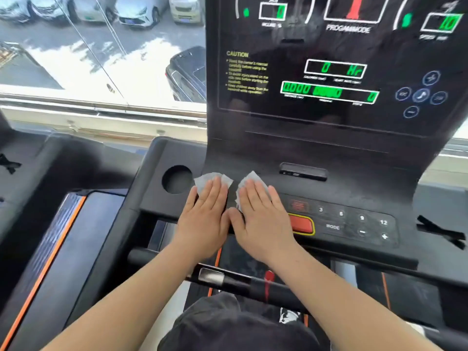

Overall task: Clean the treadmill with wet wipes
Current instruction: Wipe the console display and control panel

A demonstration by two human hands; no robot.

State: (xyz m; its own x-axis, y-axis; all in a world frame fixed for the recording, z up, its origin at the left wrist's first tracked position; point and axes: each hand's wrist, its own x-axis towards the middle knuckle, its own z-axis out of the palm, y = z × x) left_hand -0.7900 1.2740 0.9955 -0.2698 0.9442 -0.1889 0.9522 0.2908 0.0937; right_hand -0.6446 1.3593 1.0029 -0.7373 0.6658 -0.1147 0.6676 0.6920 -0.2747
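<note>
The black treadmill console (329, 173) fills the middle and right of the head view, its display lit with green digits. My left hand (205, 221) lies flat with straight fingers on a grey wet wipe (210, 179) on the console's lower shelf. Beside it, my right hand (263, 221) presses flat on a second wet wipe (249, 179). The two hands sit side by side, thumbs nearly touching. Most of each wipe is hidden under the fingers.
A round cup holder (177, 179) sits just left of the left wipe. A red stop button (301, 224) and keypad (362, 221) lie right of my right hand. A front handlebar (228, 277) crosses below my wrists. Another treadmill (50, 236) stands left, before a window.
</note>
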